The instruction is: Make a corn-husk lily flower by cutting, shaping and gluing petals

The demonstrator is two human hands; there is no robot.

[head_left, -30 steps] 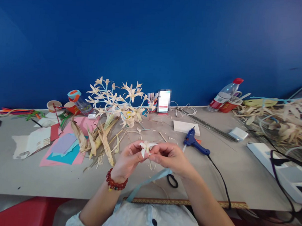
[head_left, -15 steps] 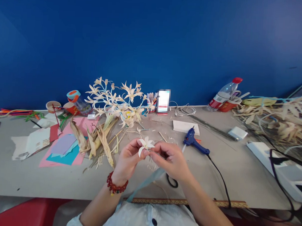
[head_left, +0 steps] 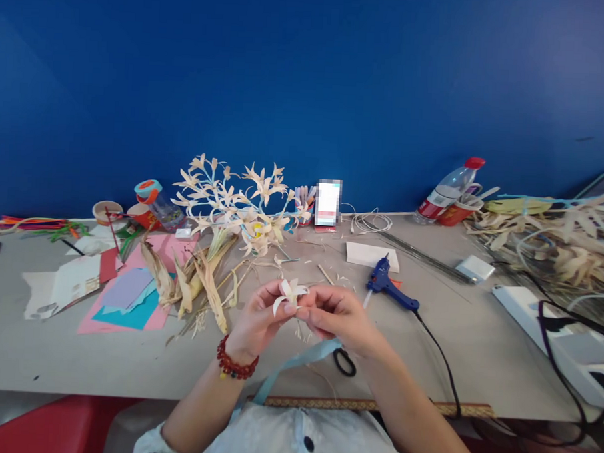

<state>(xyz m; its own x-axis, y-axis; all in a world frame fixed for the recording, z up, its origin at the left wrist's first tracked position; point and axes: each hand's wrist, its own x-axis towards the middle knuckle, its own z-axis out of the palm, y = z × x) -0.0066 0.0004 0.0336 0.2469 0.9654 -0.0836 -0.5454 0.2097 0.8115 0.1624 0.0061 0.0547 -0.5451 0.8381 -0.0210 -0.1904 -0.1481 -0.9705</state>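
Note:
Just above the desk, a small white flower (head_left: 291, 293) with pointed, curling petals is pinched between both hands. My left hand (head_left: 261, 315) is closed on its left side and base, thumb and fingertips together. From the other side my right hand (head_left: 341, 315) meets it, thumb and index pressed together by the petals. A light blue strip (head_left: 301, 357) runs from my lap up to the underside of my right hand; whether those fingers grip it is hidden. Beyond stands a branching spray of similar cream flowers (head_left: 263, 188) on pale blue stems.
A blue glue gun (head_left: 392, 287) with a black cord lies right of my hands. Scissors' black handle (head_left: 345, 362) shows below. Dried husks (head_left: 200, 275) and coloured paper (head_left: 122, 315) lie left. A power strip (head_left: 552, 337), wires (head_left: 425, 255) and a bottle (head_left: 446, 193) are right.
The flower has turned slightly in my fingers and shifted a little left. The blue strip has shifted under my right hand, and more of the scissors' handle shows.

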